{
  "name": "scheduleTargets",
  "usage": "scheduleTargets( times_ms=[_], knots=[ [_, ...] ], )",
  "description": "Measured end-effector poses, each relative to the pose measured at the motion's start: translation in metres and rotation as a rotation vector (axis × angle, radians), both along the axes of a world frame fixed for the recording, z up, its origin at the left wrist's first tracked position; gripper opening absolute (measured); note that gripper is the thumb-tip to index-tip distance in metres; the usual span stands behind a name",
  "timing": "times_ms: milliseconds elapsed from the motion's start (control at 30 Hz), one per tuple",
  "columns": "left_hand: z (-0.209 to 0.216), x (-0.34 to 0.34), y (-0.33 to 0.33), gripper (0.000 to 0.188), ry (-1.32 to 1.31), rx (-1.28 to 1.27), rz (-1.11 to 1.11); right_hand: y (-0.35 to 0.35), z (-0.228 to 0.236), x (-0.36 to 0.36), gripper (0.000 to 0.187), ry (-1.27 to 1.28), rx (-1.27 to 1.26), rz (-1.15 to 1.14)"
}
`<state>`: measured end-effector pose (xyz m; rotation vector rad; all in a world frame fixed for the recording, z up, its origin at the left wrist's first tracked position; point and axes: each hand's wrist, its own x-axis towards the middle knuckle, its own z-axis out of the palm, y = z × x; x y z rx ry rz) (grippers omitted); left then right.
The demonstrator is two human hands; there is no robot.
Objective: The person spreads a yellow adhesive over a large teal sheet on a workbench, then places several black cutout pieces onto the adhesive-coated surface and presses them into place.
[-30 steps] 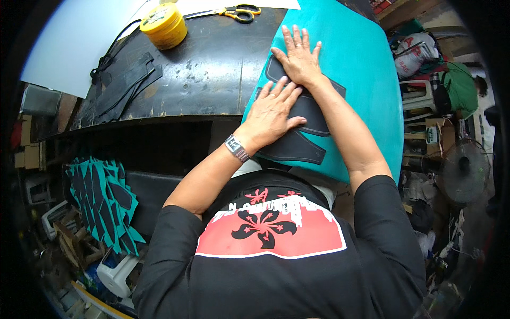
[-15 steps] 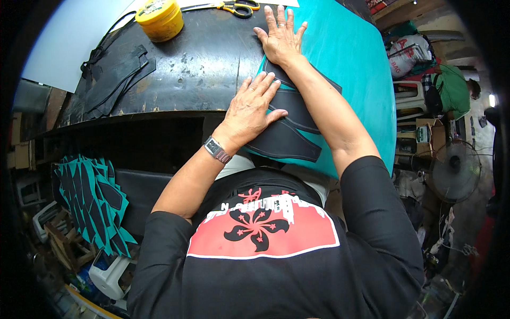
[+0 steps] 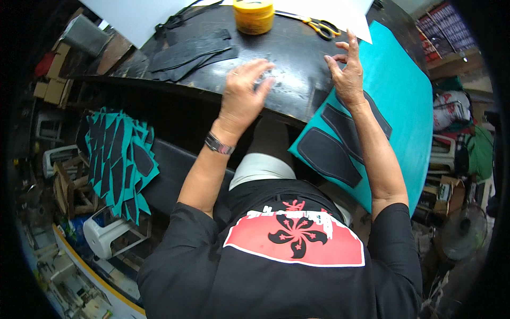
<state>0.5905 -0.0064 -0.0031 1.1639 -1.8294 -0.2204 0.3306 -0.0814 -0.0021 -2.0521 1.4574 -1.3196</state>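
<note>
My left hand point(image 3: 245, 87) is raised over the front edge of the black table, slightly blurred. Its fingers are curved, the thumb stands apart, and nothing shows in it. Above the left edge of a teal sheet point(image 3: 406, 101), my right hand point(image 3: 349, 74) hovers with fingers spread and holds nothing. Several black stitched-edge pieces lie flat on the sheet: a rounded one point(image 3: 329, 157) nearest me, a longer one point(image 3: 340, 127) behind it, and another point(image 3: 380, 117) partly hidden by my right forearm. The sheet's near end overhangs the table edge.
On the table point(image 3: 212, 74) lie black strips point(image 3: 191, 56), a round yellow tub point(image 3: 253, 18) and scissors with yellow-black handles point(image 3: 323, 27). Teal pieces with black shapes point(image 3: 119, 159) are heaped at left, above a white stool point(image 3: 103, 234). A fan point(image 3: 463, 231) stands at right.
Both hands have lifted off the black pieces and the teal sheet. My left hand has moved left, away from the sheet. The whole view has shifted, so the table shows farther right.
</note>
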Motion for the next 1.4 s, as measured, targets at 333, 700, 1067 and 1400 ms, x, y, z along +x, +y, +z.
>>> scheduleTargets(
  times_ms=[333,700,1067,1400],
  knots=[
    [-0.001,0.158,-0.063,0.031,-0.253,0.166,0.303,-0.028,0.021,0.214,0.078,0.103,-0.196,0.460],
    [0.001,0.095,-0.041,0.036,-0.082,-0.146,0.315,0.003,0.014,0.059,0.080,0.155,-0.145,0.080],
    [-0.006,-0.138,-0.046,0.062,0.565,0.917,-0.560,0.079,-0.001,-0.058,0.089,-0.047,0.147,-0.293],
    [-0.019,-0.165,-0.064,0.053,0.139,0.644,-0.343,0.091,-0.006,-0.065,0.094,-0.202,0.160,-0.299]
  ],
)
